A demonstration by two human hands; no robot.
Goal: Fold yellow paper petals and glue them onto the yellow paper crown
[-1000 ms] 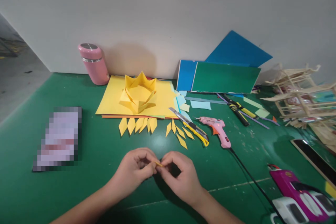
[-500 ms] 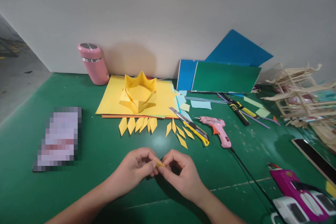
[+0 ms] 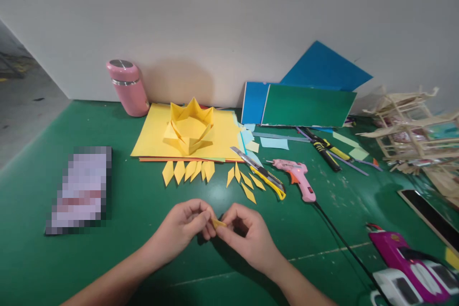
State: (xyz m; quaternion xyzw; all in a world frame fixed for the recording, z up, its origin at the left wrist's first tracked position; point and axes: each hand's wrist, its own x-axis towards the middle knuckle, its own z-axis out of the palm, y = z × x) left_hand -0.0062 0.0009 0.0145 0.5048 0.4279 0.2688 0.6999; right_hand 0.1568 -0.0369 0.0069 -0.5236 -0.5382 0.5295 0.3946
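Observation:
A small folded piece of yellow paper (image 3: 218,223) is pinched between my two hands above the green table. My left hand (image 3: 184,224) grips its left end with thumb and fingertips. On its other end, the thumb and fingers of my right hand (image 3: 248,234) are closed. Beyond my hands lie several yellow paper diamonds (image 3: 180,172), some in a row along the sheets and others scattered, such as one loose diamond (image 3: 248,193). A pointed yellow paper ring (image 3: 190,141) stands on the yellow sheets (image 3: 152,129).
A yellow utility knife (image 3: 265,177) and a pink glue gun (image 3: 296,174), its cord running right, lie beyond my right hand. A pink flask (image 3: 128,88) stands at the back left. Coloured boards (image 3: 308,105) lean on the wall. A stick model (image 3: 412,129) sits far right.
My left thumb and fingers have shifted up and left slightly, showing more of the yellow paper. My right hand stays nearly still.

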